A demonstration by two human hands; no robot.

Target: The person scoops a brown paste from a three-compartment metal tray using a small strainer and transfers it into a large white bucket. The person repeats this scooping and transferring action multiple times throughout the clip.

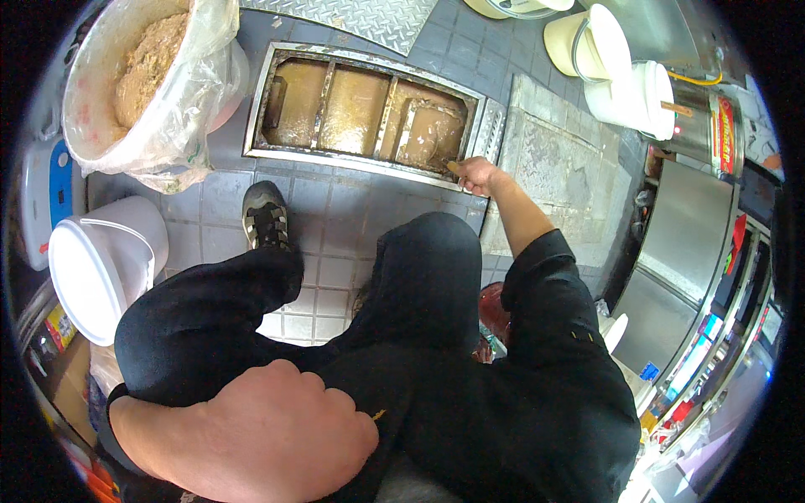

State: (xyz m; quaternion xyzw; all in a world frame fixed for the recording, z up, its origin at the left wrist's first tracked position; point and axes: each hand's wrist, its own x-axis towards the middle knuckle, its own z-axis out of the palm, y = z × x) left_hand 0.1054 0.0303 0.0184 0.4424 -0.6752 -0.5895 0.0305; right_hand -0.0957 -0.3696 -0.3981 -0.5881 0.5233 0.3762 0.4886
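A rectangular floor pit with a metal frame [371,166] lies open before me, divided by crossbars and filled with murky brown liquid. At its near right corner, my right hand [479,176] is closed around a small yellowish-brown piece [453,166], perhaps a handle; its far end is not clear. In the pit's right section sits a grimy rectangular frame [405,129]. My left hand [295,427] is curled into a fist close to the camera, over my lap; its palm side is hidden, and nothing shows in it.
A bag-lined bin [88,82] with wet brown waste stands left of the pit, a white lidded bucket [135,232] nearer me. A diamond-plate sheet [352,16] lies beyond. Right are a worn floor slab [547,163], cream buckets [566,47] and a steel cabinet [685,220].
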